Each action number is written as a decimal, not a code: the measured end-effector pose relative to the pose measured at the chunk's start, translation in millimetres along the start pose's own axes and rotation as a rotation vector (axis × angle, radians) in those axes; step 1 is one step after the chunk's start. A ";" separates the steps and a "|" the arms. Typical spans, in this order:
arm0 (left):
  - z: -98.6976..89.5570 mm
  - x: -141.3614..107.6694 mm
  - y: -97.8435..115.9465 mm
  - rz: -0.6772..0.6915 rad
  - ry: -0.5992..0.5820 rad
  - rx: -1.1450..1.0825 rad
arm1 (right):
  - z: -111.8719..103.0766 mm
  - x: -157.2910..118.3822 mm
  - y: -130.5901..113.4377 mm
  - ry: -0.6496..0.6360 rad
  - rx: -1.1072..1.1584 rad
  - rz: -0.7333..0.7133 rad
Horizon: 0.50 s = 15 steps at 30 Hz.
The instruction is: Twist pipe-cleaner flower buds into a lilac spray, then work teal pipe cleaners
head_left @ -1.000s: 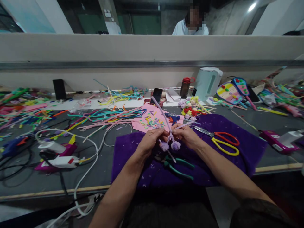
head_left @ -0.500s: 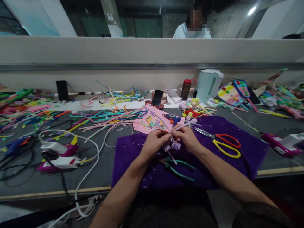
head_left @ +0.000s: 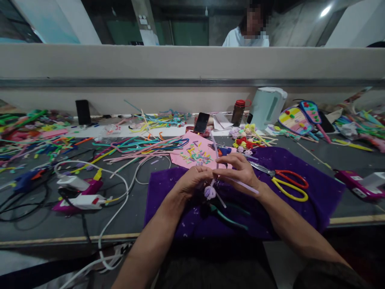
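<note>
My left hand [head_left: 196, 179] is closed, its thumb and fingers pinching lilac pipe cleaners. A small lilac pipe-cleaner flower [head_left: 209, 192] hangs just below these fingertips. My right hand [head_left: 240, 171] meets the left, its fingers closed on a lilac pipe cleaner [head_left: 245, 186] whose free end points right beneath the palm. Another lilac strand [head_left: 214, 145] rises between the hands. Exactly where the strands join is hidden by the fingers. Under both hands lies a purple cloth [head_left: 168, 200], with green-handled pliers [head_left: 230, 221] on it. Scissors [head_left: 290, 188] with red and yellow handles rest to the right.
Coloured snippets cover a pink sheet [head_left: 177, 159], with a glue gun [head_left: 221, 151] beside it. Pipe cleaners [head_left: 144, 146] lie to the left. White cables [head_left: 124, 188] run from a power strip [head_left: 93, 188]. A kettle [head_left: 267, 107], bottle [head_left: 238, 113] and phone [head_left: 201, 122] stand behind.
My right hand has turned and its fingers have lifted. The lilac strand by it now points down to the right, while another stands more upright. The flower sits lower and shows more.
</note>
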State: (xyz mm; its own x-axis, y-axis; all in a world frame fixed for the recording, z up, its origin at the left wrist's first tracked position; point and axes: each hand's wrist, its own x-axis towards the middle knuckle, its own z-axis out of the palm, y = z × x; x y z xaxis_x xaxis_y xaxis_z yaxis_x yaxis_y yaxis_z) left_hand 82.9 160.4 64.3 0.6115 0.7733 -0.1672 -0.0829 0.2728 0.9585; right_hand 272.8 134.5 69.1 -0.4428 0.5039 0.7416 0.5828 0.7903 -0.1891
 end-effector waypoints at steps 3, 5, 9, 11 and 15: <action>0.6 -2.4 2.9 -0.003 -0.021 0.026 | -4.2 -0.6 1.8 -0.033 -0.041 -0.082; 1.7 -4.0 5.6 -0.019 -0.026 0.031 | -6.9 -1.1 2.6 -0.048 -0.069 -0.120; 3.6 -6.5 8.1 -0.044 -0.022 0.059 | -10.5 -2.1 -0.1 -0.087 -0.099 -0.164; 4.3 -7.3 7.8 -0.037 -0.009 0.080 | -11.1 -1.7 -3.8 -0.114 -0.105 -0.151; 6.4 -8.9 6.8 0.046 0.040 0.224 | -11.5 1.5 -11.1 -0.159 -0.117 -0.076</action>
State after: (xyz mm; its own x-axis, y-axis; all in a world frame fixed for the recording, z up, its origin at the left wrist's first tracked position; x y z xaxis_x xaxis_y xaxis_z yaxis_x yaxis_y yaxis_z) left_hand 81.9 151.7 73.8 0.5794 0.8051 -0.1273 0.0694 0.1069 0.9918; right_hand 273.5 122.5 79.8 -0.5848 0.5006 0.6383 0.6148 0.7869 -0.0539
